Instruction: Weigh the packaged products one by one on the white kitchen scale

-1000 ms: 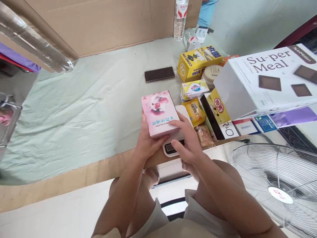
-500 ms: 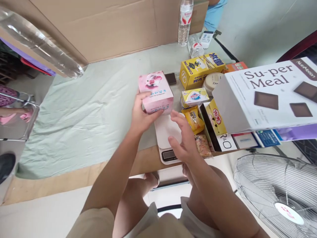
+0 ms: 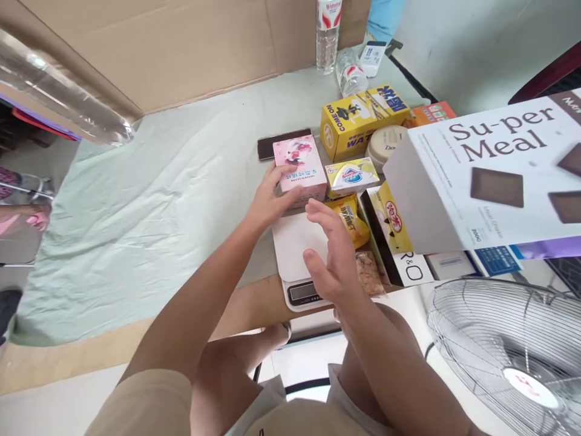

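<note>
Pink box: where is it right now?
The pink box is near the middle of the head view, with the left hand on it, just beyond the white scale, left of the yellow-and-white box.

The left hand's grip (image 3: 273, 195) holds the pink box (image 3: 302, 172) just beyond the white scale (image 3: 295, 248), which sits at the near edge of the desk (image 3: 91, 352). The right hand's grip (image 3: 333, 257) is spread over the scale.

At right, the white box (image 3: 540, 142) reads "Su-per Meal" and "Nutri"; left of it, the yellow box (image 3: 363, 120) shows "COME ON" and "WAT". "R&O" marks a white panel (image 3: 416, 270) nearer.
</note>
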### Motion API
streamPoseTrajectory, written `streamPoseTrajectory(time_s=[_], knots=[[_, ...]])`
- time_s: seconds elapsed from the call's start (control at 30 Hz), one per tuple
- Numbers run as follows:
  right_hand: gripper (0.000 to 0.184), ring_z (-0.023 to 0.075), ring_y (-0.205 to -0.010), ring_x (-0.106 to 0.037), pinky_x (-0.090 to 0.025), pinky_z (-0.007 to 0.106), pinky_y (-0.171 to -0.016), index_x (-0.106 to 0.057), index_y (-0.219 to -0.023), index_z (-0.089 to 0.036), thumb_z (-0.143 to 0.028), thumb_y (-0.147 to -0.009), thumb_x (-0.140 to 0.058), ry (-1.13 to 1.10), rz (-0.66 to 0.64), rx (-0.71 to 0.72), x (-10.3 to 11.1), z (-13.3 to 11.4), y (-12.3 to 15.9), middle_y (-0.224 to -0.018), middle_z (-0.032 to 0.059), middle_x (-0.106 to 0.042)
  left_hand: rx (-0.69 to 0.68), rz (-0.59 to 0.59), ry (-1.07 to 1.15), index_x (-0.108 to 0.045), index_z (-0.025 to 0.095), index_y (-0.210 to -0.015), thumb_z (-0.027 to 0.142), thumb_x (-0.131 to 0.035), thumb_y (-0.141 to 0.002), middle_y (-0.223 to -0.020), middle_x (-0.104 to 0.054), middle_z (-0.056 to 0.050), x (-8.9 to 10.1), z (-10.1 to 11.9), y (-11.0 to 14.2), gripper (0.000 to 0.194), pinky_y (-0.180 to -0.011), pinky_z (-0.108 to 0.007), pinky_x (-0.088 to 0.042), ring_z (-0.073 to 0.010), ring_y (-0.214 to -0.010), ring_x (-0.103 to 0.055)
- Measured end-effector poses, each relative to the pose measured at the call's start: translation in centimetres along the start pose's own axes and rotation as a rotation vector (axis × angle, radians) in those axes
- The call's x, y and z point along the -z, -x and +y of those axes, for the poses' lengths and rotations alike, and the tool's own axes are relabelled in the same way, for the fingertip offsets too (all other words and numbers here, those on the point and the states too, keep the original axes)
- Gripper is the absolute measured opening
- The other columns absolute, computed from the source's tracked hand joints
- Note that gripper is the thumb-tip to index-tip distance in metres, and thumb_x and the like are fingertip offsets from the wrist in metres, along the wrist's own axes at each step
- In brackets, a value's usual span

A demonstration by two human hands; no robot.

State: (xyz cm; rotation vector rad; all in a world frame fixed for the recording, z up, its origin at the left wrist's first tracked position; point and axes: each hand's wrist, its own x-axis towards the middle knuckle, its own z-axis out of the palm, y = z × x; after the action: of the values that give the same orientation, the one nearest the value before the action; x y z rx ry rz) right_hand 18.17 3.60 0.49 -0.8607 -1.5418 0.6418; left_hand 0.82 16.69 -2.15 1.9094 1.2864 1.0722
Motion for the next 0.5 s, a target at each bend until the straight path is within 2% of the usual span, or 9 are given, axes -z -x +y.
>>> streamPoseTrajectory(time_s=[0.07,0.13,0.2,0.27,0.33,0.37,0.43,0.5], knots=[[0.04,0.0293,-0.145,-0.058,-0.054,0.057,-0.118,-0.05,-0.14,-0.028,-0.04,-0.102,-0.053,0.017,-0.002,0.014,0.1,0.0,0.0,-0.151,0.0169,-0.059,-0.007,-0.004,0.012,-0.069,0.029,-0.129,0.077,-0.063,-0.091,-0.145,-0.066,-0.013,0.0,0.1,-0.1,0.062,-0.113,-0.058,-0.056,-0.0352,-0.134,-0.065],[0.04,0.03,-0.145,-0.058,-0.054,0.057,-0.117,-0.05,-0.139,-0.027,-0.039,-0.102,-0.054,0.023,0.002,0.029,0.0,0.2,-0.1,-0.15,0.0173,-0.06,-0.001,-0.031,0.043,-0.069,0.03,-0.13,0.079,-0.062,-0.09,-0.146,-0.066,-0.013,-0.1,0.3,-0.2,0.064,-0.116,-0.058,-0.053,-0.0347,-0.137,-0.063],[0.039,0.0301,-0.143,-0.06,-0.055,0.057,-0.116,-0.052,-0.137,-0.026,-0.038,-0.101,-0.055,0.014,0.025,0.048,-0.2,0.2,-0.2,-0.148,0.0176,-0.061,0.024,-0.027,0.055,-0.067,0.032,-0.133,0.084,-0.065,-0.085,-0.151,-0.063,-0.012,-0.1,0.8,-0.3,0.071,-0.124,-0.061,-0.046,-0.0363,-0.15,-0.053],[0.035,0.0299,-0.138,-0.063,-0.057,0.055,-0.112,-0.055,-0.132,-0.026,-0.038,-0.099,-0.056,-0.021,0.082,0.035,-0.2,-0.3,-0.4,-0.143,0.0166,-0.064,0.03,0.064,0.033,-0.065,0.033,-0.136,0.087,-0.065,-0.082,-0.156,-0.058,-0.011,-0.1,2.2,0.0,0.076,-0.132,-0.063,-0.034,-0.037,-0.161,-0.038],[0.028,0.0271,-0.123,-0.069,-0.063,0.05,-0.101,-0.058,-0.126,-0.026,-0.037,-0.1,-0.054,-0.109,0.2,-0.054,0.4,-1.8,-0.5,-0.129,0.013,-0.069,-0.018,0.184,0.004,-0.065,0.033,-0.135,0.086,-0.064,-0.085,-0.158,-0.055,-0.01,-0.3,4.5,0.9,0.073,-0.135,-0.062,-0.029,-0.0358,-0.164,-0.033],[0.024,0.0245,-0.112,-0.072,-0.065,0.045,-0.092,-0.059,-0.122,-0.027,-0.037,-0.101,-0.053,-0.165,0.267,-0.106,1.0,-2.8,-0.4,-0.119,0.0102,-0.07,-0.059,0.224,-0.002,-0.065,0.032,-0.133,0.082,-0.063,-0.088,-0.157,-0.054,-0.01,-0.6,6.0,1.5,0.067,-0.135,-0.06,-0.031,-0.0347,-0.162,-0.037],[0.018,0.0189,-0.086,-0.071,-0.064,0.037,-0.075,-0.06,-0.115,-0.029,-0.032,-0.102,-0.049,-0.242,0.393,-0.147,3.1,-5.4,0.1,-0.098,0.0039,-0.067,-0.159,0.225,0.007,-0.064,0.032,-0.131,0.074,-0.062,-0.094,-0.15,-0.057,-0.009,-1.8,9.3,2.8,0.056,-0.131,-0.058,-0.038,-0.0327,-0.155,-0.047],[0.015,0.0184,-0.077,-0.065,-0.06,0.037,-0.067,-0.061,-0.111,-0.032,-0.03,-0.099,-0.052,-0.118,0.418,-0.089,6.4,-7.6,0.9,-0.093,0.0021,-0.064,-0.207,0.2,0.05,-0.061,0.033,-0.132,0.074,-0.056,-0.098,-0.151,-0.056,-0.008,-3.8,12.5,3.7,0.053,-0.128,-0.055,-0.044,-0.0321,-0.152,-0.05]])
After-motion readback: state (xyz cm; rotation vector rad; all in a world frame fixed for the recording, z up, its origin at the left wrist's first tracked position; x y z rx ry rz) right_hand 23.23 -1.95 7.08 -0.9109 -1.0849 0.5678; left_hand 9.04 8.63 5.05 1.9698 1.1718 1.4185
